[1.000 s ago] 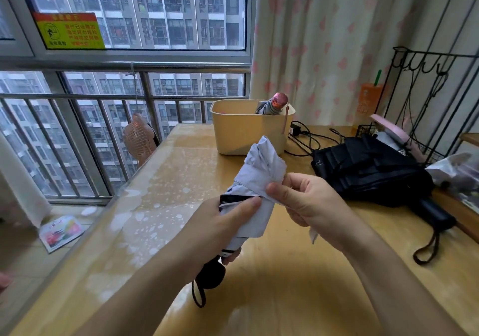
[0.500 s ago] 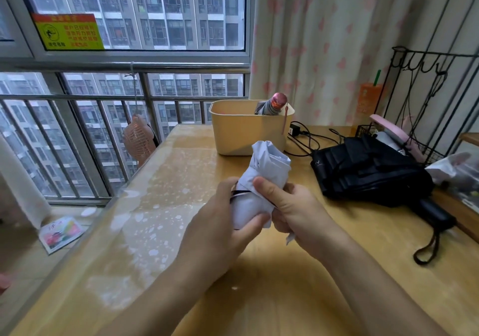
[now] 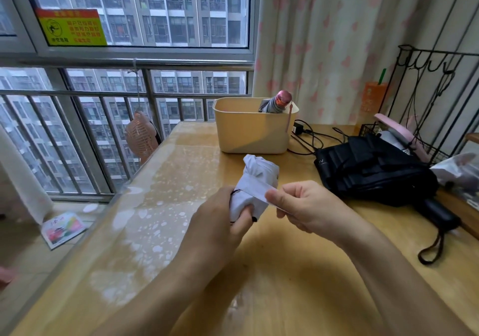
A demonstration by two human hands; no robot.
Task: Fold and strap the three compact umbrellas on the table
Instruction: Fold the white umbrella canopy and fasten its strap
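The left hand (image 3: pixel 220 221) grips the lower part of the white umbrella (image 3: pixel 255 177), held just above the middle of the surface (image 3: pixel 285 278). The right hand (image 3: pixel 303 206) pinches its strap (image 3: pixel 255 191), stretched toward 3 o'clock. The cloth looks soft, light and easily loosened, so I would hold around the bundle. Its long axis points toward 12 o'clock.

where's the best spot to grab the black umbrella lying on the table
On the black umbrella, probably the handle, from above: it is a slim cylinder lying flat, clear of the loose, bulky canopy, with the wrist loop trailing beyond it.
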